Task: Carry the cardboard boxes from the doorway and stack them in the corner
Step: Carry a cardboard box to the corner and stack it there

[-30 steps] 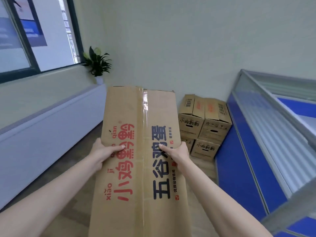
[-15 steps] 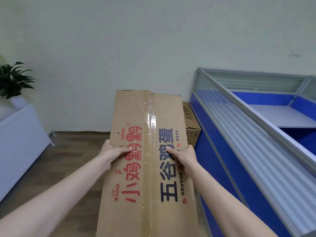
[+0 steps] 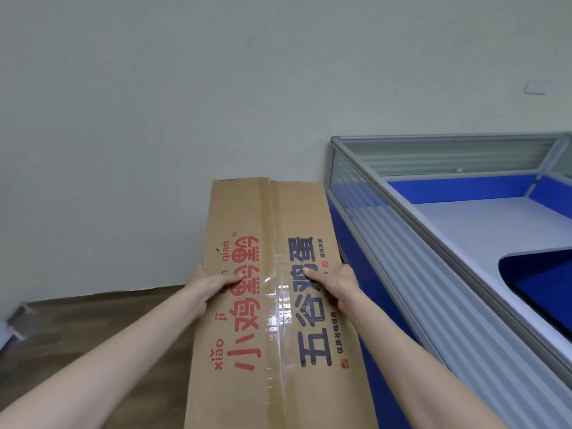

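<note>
One cardboard box (image 3: 272, 305) fills the middle of the view, held out in front of the person above the floor, its long top face running away toward the pale wall (image 3: 185, 103).

At the far left, wooden floor (image 3: 77, 329) meets the wall, and a grey fitting (image 3: 17, 317) shows at the left edge.

The left hand (image 3: 205, 284) grips the box's left side edge, thumb laid over the top face onto the red printed characters; the fingers wrap round the side and are hidden below.

Clear tape (image 3: 277, 289) runs the length of the box along its centre seam, glinting between the two hands. Red print lies left of the tape, dark blue print to the right.

The right hand (image 3: 335, 281) clamps the box's right side edge in the same way, thumb on the blue characters, fingers curled out of sight underneath.

Just beside the box on the right stands a blue partition (image 3: 387, 305) with a grey frame and ribbed translucent panel. Beyond it lies a pale counter (image 3: 495, 230). A small white plate (image 3: 537, 87) sits on the wall at the upper right.
</note>
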